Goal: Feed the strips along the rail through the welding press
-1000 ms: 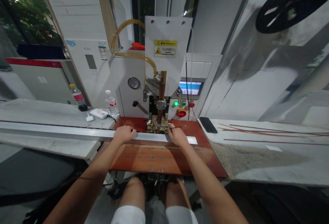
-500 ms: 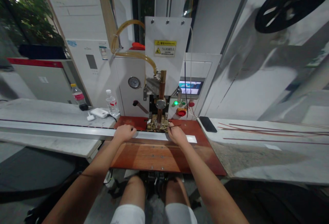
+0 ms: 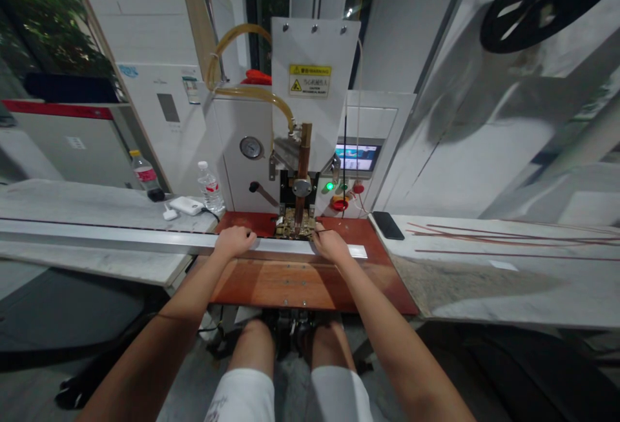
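A long silvery metal bar (image 3: pixel 121 238) runs from the left edge across to the reddish-brown worktable (image 3: pixel 290 280). Along its back edge lies a thin dark strip (image 3: pixel 159 231). My left hand (image 3: pixel 235 242) is closed over the bar, its fingertips at the strip. Beside the brass-coloured clamping fixture (image 3: pixel 292 223), my right hand (image 3: pixel 330 245) is closed in a pinch, with a thin dark strip end showing at its fingers. The fingers partly hide what they grip. Between my hands, a copper electrode rod (image 3: pixel 303 163) points down onto the fixture.
The white machine (image 3: pixel 314 47) carries a warning label, a pressure gauge (image 3: pixel 251 147), a lit screen (image 3: pixel 358 157) and a red knob (image 3: pixel 339 204). Two bottles (image 3: pixel 210 188) stand at left. A phone (image 3: pixel 388 225) and several thin brown strips (image 3: pixel 484 233) lie on the right-hand table.
The whole view has shifted slightly upward in the picture. Both hands stay at the bar and fixture, with little visible movement.
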Tool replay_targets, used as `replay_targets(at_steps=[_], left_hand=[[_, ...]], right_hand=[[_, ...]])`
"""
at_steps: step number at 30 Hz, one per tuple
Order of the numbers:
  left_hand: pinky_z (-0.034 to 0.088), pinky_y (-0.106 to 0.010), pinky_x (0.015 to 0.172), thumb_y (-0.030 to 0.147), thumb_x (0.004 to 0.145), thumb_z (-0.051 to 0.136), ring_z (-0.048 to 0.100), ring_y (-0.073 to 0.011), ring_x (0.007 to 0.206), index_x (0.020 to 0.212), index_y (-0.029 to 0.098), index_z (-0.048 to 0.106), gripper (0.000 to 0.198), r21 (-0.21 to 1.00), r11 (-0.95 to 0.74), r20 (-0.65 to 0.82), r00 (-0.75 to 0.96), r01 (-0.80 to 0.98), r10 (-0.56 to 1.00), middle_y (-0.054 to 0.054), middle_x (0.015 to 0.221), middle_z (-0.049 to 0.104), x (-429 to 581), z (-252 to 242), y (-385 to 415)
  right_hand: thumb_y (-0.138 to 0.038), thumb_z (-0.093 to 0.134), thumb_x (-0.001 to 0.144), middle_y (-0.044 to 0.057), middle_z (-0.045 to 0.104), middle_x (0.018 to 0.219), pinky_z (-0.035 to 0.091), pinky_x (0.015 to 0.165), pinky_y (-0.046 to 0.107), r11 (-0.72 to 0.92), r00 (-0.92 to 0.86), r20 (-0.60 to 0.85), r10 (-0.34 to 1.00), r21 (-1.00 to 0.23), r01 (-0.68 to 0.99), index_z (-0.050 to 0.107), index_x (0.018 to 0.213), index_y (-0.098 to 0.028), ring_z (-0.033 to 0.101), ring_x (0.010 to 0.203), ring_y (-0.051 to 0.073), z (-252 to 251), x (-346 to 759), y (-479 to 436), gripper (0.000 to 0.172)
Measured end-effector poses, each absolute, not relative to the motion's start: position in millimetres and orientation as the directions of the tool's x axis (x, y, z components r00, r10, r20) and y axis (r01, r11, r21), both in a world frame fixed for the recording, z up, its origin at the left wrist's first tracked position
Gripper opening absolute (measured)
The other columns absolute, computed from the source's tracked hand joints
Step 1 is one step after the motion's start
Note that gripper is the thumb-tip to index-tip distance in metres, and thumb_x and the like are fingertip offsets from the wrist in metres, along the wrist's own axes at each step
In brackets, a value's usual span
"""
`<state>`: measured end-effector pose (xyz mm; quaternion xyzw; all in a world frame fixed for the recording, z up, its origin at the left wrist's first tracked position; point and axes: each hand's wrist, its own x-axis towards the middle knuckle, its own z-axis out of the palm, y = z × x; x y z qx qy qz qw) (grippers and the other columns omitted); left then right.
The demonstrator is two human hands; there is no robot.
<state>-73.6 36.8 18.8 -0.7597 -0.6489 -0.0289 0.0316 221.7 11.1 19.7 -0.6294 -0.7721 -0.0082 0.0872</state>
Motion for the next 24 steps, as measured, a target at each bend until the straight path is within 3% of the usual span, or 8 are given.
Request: replay_targets(at_steps=[24], left_hand=[[0.044,-0.032,0.078,0.043,0.084,0.024,0.064,-0.0244,0.087,0.089,0.018,0.072,0.054,0.008,-0.165,0.09,0.163,0.986,0.983,-0.013,0.091,0.07,-75.0,16.3,36.0]], right_hand=[[-0.037,0.02,0.096,0.011,0.068,0.092,0.037,0.07,0.026,0.191,-0.183,0.112,0.977,-0.066,0.979,0.046,0.111,-0.016,0.064,0.084,0.021,23.3,219.0,7.6,0.036]])
